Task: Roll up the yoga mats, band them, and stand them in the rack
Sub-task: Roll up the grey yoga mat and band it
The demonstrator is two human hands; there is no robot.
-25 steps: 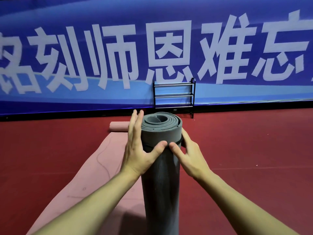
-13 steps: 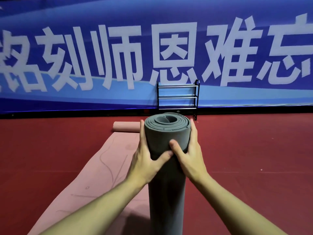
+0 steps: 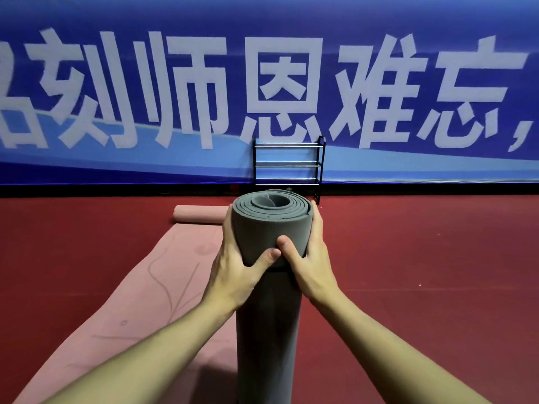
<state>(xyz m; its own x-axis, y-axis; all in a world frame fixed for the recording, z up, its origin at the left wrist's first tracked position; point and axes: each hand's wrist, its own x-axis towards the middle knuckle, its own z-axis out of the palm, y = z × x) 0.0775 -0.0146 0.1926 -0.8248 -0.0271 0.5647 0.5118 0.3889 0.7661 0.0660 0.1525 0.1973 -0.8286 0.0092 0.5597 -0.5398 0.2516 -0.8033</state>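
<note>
A rolled grey yoga mat (image 3: 268,330) stands upright on the red floor right in front of me, its spiral end facing up. My left hand (image 3: 236,266) and my right hand (image 3: 312,263) clasp it from both sides near the top, thumbs meeting on the front. A thin black band (image 3: 280,269) shows around the roll just under my thumbs. A pink yoga mat (image 3: 151,287) lies flat on the floor to the left, its far end partly rolled. The black metal rack (image 3: 288,164) stands against the wall straight ahead, with nothing on its shelves.
A large blue banner (image 3: 262,83) with white characters covers the wall behind the rack. Red floor (image 3: 423,272) spreads to the right and left of the mats.
My hands went from open fingers touching the roll to a full grip around its top. The band now sits under my thumbs. The view has moved a little closer to the rack.
</note>
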